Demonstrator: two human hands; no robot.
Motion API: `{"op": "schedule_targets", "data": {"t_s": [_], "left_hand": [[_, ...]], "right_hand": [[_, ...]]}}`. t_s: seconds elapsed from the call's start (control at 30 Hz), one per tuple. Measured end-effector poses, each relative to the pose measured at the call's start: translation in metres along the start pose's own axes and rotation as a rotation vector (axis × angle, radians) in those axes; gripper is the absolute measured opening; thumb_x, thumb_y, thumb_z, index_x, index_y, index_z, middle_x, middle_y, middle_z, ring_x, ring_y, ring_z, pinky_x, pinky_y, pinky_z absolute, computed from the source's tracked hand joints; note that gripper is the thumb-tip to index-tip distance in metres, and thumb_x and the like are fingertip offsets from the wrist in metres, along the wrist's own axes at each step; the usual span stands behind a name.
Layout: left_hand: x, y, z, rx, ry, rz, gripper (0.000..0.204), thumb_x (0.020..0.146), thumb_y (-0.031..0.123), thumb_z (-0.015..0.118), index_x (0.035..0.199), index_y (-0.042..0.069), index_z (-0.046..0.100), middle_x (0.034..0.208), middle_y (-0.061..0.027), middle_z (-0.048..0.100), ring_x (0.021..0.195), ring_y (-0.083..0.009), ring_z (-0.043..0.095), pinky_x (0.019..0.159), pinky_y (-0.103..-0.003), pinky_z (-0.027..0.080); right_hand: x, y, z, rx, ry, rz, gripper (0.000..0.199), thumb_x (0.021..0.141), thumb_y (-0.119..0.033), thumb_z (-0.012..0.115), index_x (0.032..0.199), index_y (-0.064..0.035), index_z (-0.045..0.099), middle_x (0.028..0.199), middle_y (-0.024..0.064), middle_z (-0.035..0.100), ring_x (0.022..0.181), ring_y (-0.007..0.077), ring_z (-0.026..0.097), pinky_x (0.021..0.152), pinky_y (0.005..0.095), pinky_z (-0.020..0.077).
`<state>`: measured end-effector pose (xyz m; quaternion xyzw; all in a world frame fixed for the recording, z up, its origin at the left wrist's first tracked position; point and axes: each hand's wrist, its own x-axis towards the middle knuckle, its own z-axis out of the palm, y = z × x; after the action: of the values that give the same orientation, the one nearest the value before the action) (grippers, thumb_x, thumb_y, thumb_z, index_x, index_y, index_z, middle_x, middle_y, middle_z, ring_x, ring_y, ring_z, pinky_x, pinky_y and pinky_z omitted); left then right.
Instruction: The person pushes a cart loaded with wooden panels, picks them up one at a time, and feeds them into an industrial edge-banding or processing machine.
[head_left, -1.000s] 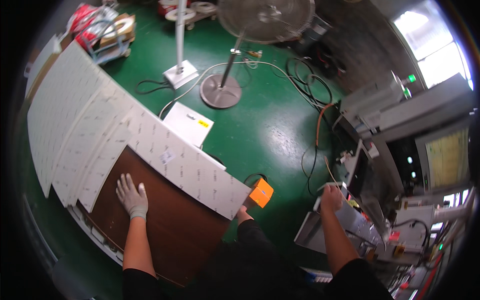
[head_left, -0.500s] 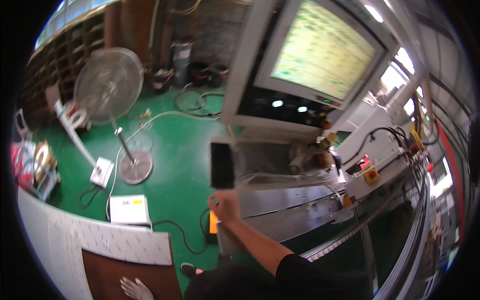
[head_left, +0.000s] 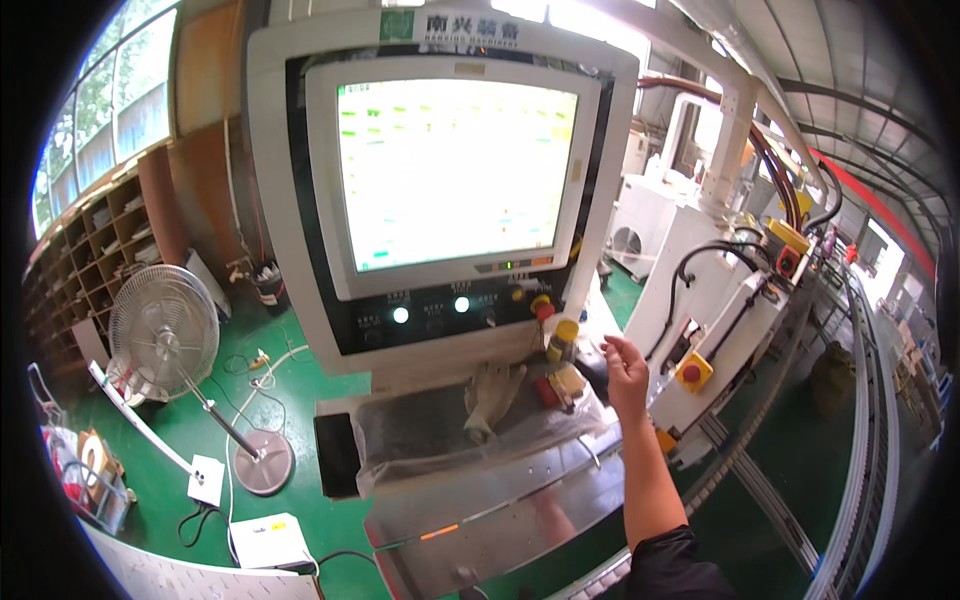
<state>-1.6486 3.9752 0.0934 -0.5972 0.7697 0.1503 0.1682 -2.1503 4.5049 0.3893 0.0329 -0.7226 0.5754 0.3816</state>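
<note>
the gloved left hand drops from view, grip unknown; the bare right hand (head_left: 627, 376), loosely curled, hold unclear, is right of centre near a yellow-lidded jar (head_left: 562, 343); work seemingly shifts to the upper-centre console (head_left: 450, 190).

The one view looks out from the person's head, through the left of two side-by-side fisheye lenses, upright, with black rounding off its corners. It faces the screen (head_left: 455, 180) almost squarely and from close by, looking down across the near edge of the shelf (head_left: 415, 425) below it. The right hand (head_left: 627, 372) comes in front from the lower edge. Past the shelf's left end it reaches the fan (head_left: 165, 330), farther off; at far right, straight rails (head_left: 862, 420) bow.
</note>
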Motion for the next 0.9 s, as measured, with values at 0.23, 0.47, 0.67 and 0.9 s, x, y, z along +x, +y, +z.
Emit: {"op": "schedule_targets", "data": {"t_s": [0.23, 0.47, 0.67, 0.9], "left_hand": [[0.025, -0.036, 0.013, -0.057, 0.004, 0.077, 0.093, 0.097, 0.064, 0.046, 0.160, 0.002, 0.018, 0.167, -0.0266, 0.012, 0.154, -0.0475, 0.011, 0.123, -0.059, 0.015], [0.086, -0.065, 0.063, -0.017, 0.023, 0.271, 0.102, 0.097, 0.071, 0.040, 0.160, -0.005, 0.015, 0.165, -0.0342, 0.012, 0.152, -0.0528, 0.012, 0.124, -0.059, 0.015], [0.090, -0.063, 0.076, 0.007, -0.021, 0.185, 0.106, 0.094, 0.074, 0.042, 0.161, -0.004, 0.013, 0.166, -0.0325, 0.008, 0.153, -0.0531, 0.009, 0.123, -0.060, 0.016], [0.072, -0.054, 0.061, 0.026, -0.080, 0.130, 0.111, 0.091, 0.078, 0.044, 0.162, -0.001, 0.011, 0.168, -0.0294, 0.005, 0.154, -0.0525, 0.005, 0.123, -0.062, 0.017]], "right_hand": [[0.002, 0.120, -0.030, -0.528, -0.364, -0.069, 0.053, 0.085, -0.023, 0.070, 0.136, -0.0127, 0.065, 0.152, 0.0220, 0.050, 0.137, 0.0409, 0.050, 0.115, 0.0435, 0.0406], [0.011, 0.119, -0.029, -0.643, -0.364, 0.055, 0.051, 0.088, -0.028, 0.068, 0.138, -0.0187, 0.064, 0.156, 0.0208, 0.045, 0.133, 0.0416, 0.054, 0.112, 0.0464, 0.0434], [0.014, 0.120, -0.028, -0.694, -0.378, 0.021, 0.048, 0.091, -0.026, 0.067, 0.139, -0.0240, 0.064, 0.156, 0.0197, 0.045, 0.131, 0.0410, 0.056, 0.109, 0.0457, 0.0462], [0.013, 0.124, -0.026, -0.715, -0.389, 0.025, 0.046, 0.091, -0.022, 0.067, 0.136, -0.0280, 0.067, 0.157, 0.0201, 0.044, 0.131, 0.0407, 0.056, 0.110, 0.0443, 0.0457]]}}
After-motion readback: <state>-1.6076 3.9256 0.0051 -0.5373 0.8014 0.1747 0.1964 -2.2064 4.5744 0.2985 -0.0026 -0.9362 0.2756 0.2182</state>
